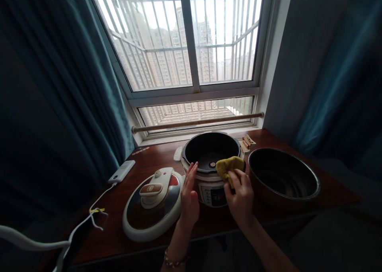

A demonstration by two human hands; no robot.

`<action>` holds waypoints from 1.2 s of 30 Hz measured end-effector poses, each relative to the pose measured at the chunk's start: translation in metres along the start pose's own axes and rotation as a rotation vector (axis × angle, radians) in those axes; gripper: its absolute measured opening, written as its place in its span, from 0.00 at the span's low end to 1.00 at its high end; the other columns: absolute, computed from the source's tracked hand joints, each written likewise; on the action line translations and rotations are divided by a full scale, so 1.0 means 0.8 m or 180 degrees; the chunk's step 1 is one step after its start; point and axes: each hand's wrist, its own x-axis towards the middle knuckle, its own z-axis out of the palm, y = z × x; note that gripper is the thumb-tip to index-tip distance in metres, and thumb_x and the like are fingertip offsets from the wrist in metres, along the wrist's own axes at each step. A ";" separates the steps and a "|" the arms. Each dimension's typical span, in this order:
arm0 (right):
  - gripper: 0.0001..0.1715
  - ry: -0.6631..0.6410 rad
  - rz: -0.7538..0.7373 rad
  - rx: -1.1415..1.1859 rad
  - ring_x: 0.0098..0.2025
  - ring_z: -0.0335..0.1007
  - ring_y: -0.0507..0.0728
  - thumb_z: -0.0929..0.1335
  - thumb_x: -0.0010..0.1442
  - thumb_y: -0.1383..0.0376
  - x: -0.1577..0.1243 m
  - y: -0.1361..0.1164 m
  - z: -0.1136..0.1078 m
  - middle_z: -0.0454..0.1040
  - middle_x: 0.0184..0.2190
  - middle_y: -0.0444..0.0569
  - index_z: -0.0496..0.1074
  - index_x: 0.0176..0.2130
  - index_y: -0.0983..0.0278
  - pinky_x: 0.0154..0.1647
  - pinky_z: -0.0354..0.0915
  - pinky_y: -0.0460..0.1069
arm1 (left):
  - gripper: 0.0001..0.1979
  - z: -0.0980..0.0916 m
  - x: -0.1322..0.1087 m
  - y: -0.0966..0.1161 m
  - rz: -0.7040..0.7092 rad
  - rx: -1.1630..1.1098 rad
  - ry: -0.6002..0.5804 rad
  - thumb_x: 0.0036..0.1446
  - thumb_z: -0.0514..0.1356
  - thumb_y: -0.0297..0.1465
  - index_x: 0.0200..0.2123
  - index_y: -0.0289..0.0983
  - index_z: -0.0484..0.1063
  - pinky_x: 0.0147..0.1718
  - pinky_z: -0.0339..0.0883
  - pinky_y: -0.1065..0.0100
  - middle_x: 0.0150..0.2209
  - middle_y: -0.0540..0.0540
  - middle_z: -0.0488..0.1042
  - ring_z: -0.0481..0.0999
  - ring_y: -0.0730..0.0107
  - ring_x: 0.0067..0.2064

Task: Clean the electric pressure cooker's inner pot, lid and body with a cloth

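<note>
A pressure cooker body stands on the table with its top uncovered, so its dark inside shows. My right hand grips a yellow cloth against the front right of the cooker's rim. At the cooker's front left, my left hand is raised with its fingers stretched out and nothing in it. The cooker's lid, white-rimmed with a brown handle, lies to the left of my left hand. To the right sits a dark inner pot with a shiny rim.
The brown wooden table stands below a barred window. On its left lies a white power bank with a white cable. A small tan object is behind the cooker at right. Blue curtains hang on both sides.
</note>
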 end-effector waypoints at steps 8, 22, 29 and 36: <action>0.15 -0.0949 -0.0500 0.0461 0.41 0.65 0.60 0.62 0.57 0.67 0.007 -0.097 0.064 0.70 0.44 0.54 0.71 0.44 0.61 0.39 0.68 0.54 | 0.24 0.008 -0.047 0.024 -0.0509 0.0448 0.1179 0.63 0.42 0.38 0.59 0.38 0.55 0.61 0.45 0.54 0.62 0.40 0.55 0.53 0.59 0.63; 0.23 -0.1104 0.0607 0.2674 0.55 0.64 0.57 0.59 0.61 0.66 0.036 -0.112 0.054 0.68 0.53 0.51 0.64 0.55 0.62 0.56 0.61 0.54 | 0.23 -0.017 -0.006 -0.005 -0.0240 0.0439 0.0311 0.63 0.42 0.29 0.62 0.42 0.49 0.62 0.43 0.54 0.64 0.43 0.49 0.49 0.63 0.64; 0.18 -0.0982 0.0320 0.2429 0.54 0.65 0.58 0.59 0.61 0.67 0.003 -0.066 -0.016 0.69 0.52 0.50 0.70 0.48 0.59 0.53 0.65 0.54 | 0.23 -0.011 0.038 -0.070 -0.0246 0.1456 0.0519 0.62 0.46 0.30 0.60 0.38 0.50 0.59 0.48 0.51 0.62 0.38 0.52 0.49 0.60 0.64; 0.15 -0.1282 0.0738 0.2623 0.38 0.75 0.56 0.61 0.61 0.66 -0.069 0.005 -0.045 0.75 0.43 0.50 0.73 0.45 0.59 0.38 0.72 0.46 | 0.17 -0.036 0.153 -0.108 -0.1346 0.2349 -0.0359 0.60 0.47 0.31 0.50 0.33 0.62 0.47 0.62 0.58 0.50 0.33 0.69 0.69 0.54 0.51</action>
